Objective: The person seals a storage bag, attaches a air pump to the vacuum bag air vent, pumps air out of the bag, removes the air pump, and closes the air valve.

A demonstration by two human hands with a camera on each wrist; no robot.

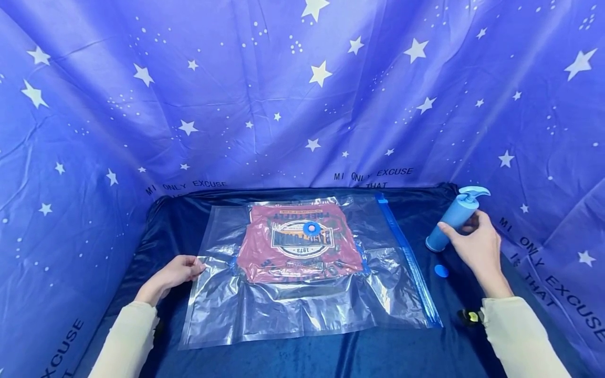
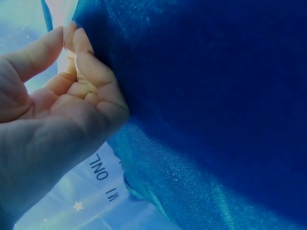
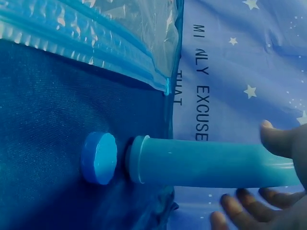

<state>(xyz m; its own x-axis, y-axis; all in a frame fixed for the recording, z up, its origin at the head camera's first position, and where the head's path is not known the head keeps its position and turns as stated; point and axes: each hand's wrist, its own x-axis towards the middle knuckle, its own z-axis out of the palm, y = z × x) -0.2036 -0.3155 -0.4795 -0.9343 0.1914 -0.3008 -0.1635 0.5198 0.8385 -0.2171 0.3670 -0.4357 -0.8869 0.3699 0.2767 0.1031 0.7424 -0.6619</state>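
A clear vacuum storage bag [image 1: 326,315] lies flat, with a folded dark-red printed garment [image 1: 264,252] inside and a round blue valve [image 1: 312,229] on top. At its left edge my left hand [image 1: 181,269] pinches the plastic between thumb and fingers; in the left wrist view the hand [image 2: 72,91] hides most of the pinched part. A blue hand pump [image 1: 454,220] with a T-shaped handle stands upright, right of the bag. My right hand [image 1: 479,249] holds its barrel, thumb across the near side; in the right wrist view the other fingers are loosely spread beside it.
A small round blue cap [image 1: 441,271] lies by the pump's base. The bag's blue zip strip [image 1: 411,262] runs down its right side. Dark blue cloth [image 1: 156,357] covers the table, and a purple star-patterned curtain [image 1: 264,94] hangs at the back and sides.
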